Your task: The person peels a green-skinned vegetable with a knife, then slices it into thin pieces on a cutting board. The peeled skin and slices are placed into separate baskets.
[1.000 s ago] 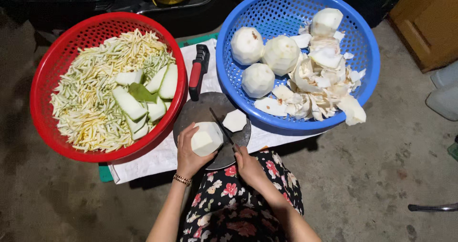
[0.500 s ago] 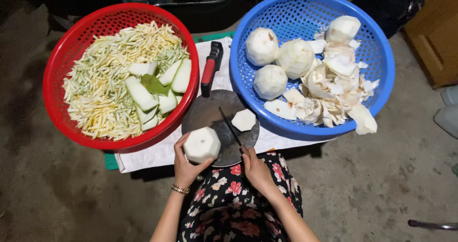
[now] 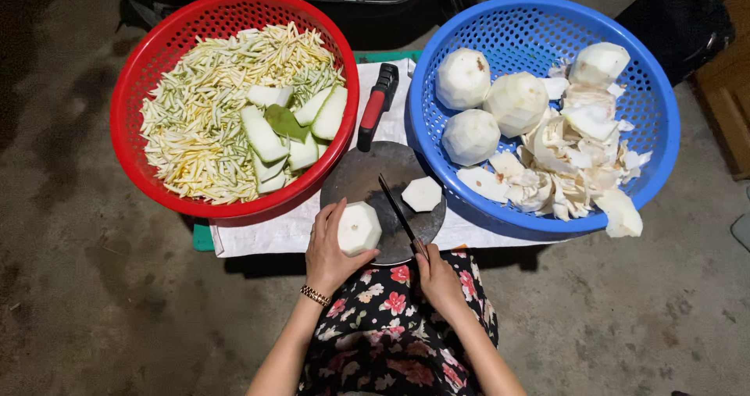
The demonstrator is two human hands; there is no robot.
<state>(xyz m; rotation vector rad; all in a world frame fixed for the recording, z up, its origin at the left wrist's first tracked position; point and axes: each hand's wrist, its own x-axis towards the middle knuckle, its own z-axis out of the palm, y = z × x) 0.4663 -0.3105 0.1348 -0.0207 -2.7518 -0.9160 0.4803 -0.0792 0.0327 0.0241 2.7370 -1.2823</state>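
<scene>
A peeled white fruit is gripped by the left hand on the round dark cutting board. Just beside it, a knife is clasped by the right hand; a cut piece lies beyond the blade.

Peeled fruit is rotated in the left hand: flat cut face, seen at 12 o'clock earlier, is now replaced by the rounded side.
</scene>
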